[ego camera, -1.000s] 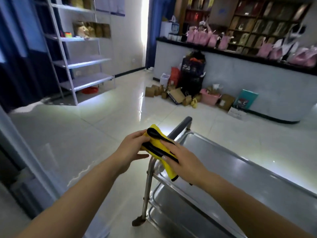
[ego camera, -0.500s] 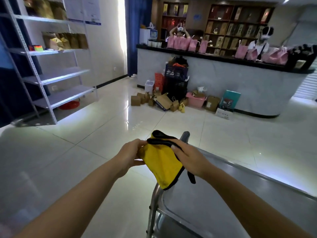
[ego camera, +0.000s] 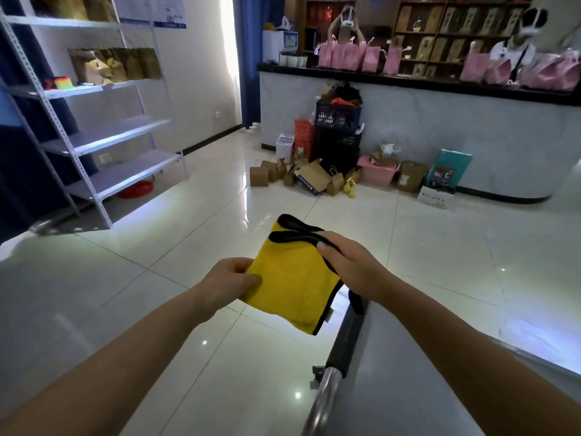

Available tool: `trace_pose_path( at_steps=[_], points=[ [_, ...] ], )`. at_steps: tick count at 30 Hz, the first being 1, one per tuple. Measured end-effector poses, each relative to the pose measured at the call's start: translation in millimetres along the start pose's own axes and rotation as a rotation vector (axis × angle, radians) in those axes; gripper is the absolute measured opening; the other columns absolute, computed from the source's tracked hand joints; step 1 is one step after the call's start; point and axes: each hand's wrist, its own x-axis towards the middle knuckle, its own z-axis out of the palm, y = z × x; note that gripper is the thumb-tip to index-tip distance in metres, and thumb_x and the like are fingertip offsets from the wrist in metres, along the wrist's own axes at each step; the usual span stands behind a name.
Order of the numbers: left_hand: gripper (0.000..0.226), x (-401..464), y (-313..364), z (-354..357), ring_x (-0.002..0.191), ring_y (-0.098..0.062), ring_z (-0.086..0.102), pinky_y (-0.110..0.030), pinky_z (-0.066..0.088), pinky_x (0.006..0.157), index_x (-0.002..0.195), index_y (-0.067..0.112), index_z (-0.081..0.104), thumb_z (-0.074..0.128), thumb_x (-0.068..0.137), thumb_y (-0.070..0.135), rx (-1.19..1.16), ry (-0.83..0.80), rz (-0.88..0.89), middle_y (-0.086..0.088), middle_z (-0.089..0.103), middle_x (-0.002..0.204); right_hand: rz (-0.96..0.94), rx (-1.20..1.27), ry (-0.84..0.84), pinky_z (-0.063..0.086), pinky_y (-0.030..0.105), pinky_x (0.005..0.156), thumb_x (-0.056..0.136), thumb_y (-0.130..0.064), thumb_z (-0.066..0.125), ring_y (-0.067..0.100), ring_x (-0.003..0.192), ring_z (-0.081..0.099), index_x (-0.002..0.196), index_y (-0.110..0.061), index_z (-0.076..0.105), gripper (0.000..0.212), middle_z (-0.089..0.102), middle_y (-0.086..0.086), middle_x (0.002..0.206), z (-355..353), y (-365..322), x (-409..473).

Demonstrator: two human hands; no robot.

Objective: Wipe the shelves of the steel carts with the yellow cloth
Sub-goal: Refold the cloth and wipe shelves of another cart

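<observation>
Both your hands hold the folded cloth in the air, above the cart's handle end.

Your left hand [ego camera: 231, 280] pinches the left edge of the yellow microfibre cloth with black trim [ego camera: 290, 284], thumb on top, fingers curled beneath. Your right hand [ego camera: 349, 262] grips the upper right corner, fingers curled over the black hem. The cloth hangs clear of the steel cart with a dark-sleeved handle bar [ego camera: 345, 344], whose flat top shelf lies at lower right under your right forearm. Beyond: glossy white tiled floor [ego camera: 157, 278], a white metal shelving rack [ego camera: 94, 136] at left, brown cardboard boxes [ego camera: 301, 176] against a pale counter [ego camera: 440, 127].
</observation>
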Motion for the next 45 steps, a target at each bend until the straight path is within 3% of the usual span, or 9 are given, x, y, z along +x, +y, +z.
trace_pose_path(
  at_steps=[4,7,10,17,21,24,29,39,45],
  points=[
    [0.042,53.1,-6.1,-25.6,0.101,-0.033,0.061,-0.04,0.054,0.083,0.115,0.015,0.061,0.063,0.076,0.031,-0.09,-0.089,-0.016,-0.011,0.063,0.114,0.032,-0.023,0.014,0.047,0.035,0.077,0.102,-0.027,0.039,0.017,0.086,0.059,0.117,-0.039,0.054,0.024,0.065,0.006,0.096,7.7,21.2,43.0],
    [0.043,108.9,-12.1,-44.5,0.103,-0.028,0.065,-0.036,0.056,0.08,0.118,0.021,0.063,0.064,0.082,0.044,-0.208,-0.203,-0.019,-0.004,0.068,0.114,0.099,-0.003,0.086,0.039,0.025,0.067,0.102,-0.027,0.041,0.002,0.074,0.054,0.118,-0.031,0.058,0.024,0.062,-0.009,0.084,14.6,40.8,81.9],
    [0.044,178.7,-19.4,-65.5,0.102,-0.027,0.064,-0.038,0.055,0.081,0.116,0.022,0.065,0.062,0.08,0.047,-0.12,-0.261,0.019,-0.002,0.068,0.113,0.197,-0.009,0.128,0.043,0.027,0.074,0.101,-0.029,0.041,0.003,0.09,0.057,0.119,-0.039,0.056,0.025,0.063,-0.015,0.098,28.8,66.4,118.6],
    [0.013,326.7,-29.7,-113.7,0.088,-0.02,0.06,-0.027,0.048,0.071,0.102,0.012,0.068,0.06,0.092,0.013,-0.033,-0.411,0.124,-0.009,0.067,0.096,0.424,-0.041,0.227,0.048,0.032,0.094,0.101,-0.016,0.04,0.009,0.113,0.056,0.135,-0.056,0.033,0.053,0.057,-0.015,0.125,54.7,107.7,211.3],
    [0.014,379.5,-27.6,-135.9,0.093,-0.028,0.062,-0.033,0.052,0.071,0.105,0.018,0.067,0.06,0.094,0.019,0.024,-0.496,0.136,-0.015,0.065,0.105,0.505,-0.155,0.265,0.047,0.036,0.056,0.101,-0.021,0.034,0.022,0.063,0.056,0.138,-0.066,0.002,0.066,0.06,0.011,0.079,61.9,122.9,262.1],
    [0.015,406.9,-21.9,-142.7,0.091,-0.025,0.061,-0.036,0.051,0.072,0.093,0.023,0.069,0.061,0.084,0.031,0.053,-0.477,0.158,-0.01,0.066,0.1,0.571,-0.197,0.242,0.046,0.03,0.059,0.097,-0.018,0.037,0.016,0.071,0.055,0.149,-0.042,0.011,0.063,0.06,-0.001,0.089,65.5,132.9,290.9],
    [0.006,455.2,-19.7,-143.8,0.091,-0.02,0.063,-0.035,0.051,0.074,0.092,0.022,0.071,0.065,0.09,0.022,0.119,-0.504,0.177,-0.003,0.07,0.094,0.636,-0.176,0.247,0.047,0.02,0.062,0.086,-0.018,0.053,0.008,0.084,0.06,0.126,-0.028,0.051,0.042,0.063,-0.01,0.099,53.7,158.1,327.1],
    [0.012,596.6,35.5,-83.9,0.089,-0.014,0.066,-0.033,0.054,0.078,0.092,0.027,0.071,0.062,0.092,0.019,0.275,-0.544,0.262,0.004,0.071,0.091,0.73,0.16,0.402,0.051,0.029,0.072,0.089,-0.039,0.058,0.014,0.09,0.062,0.1,-0.032,0.056,0.014,0.063,-0.007,0.096,-22.5,260.9,405.9],
    [0.013,695.3,101.1,-38.7,0.102,-0.014,0.059,-0.033,0.049,0.088,0.097,0.026,0.072,0.061,0.093,0.02,0.361,-0.529,0.337,0.005,0.067,0.099,0.707,0.192,0.494,0.038,0.027,0.057,0.09,-0.038,0.06,0.01,0.062,0.046,0.071,-0.025,0.049,0.025,0.047,-0.006,0.068,-115.6,317.2,455.4]
  ],
)
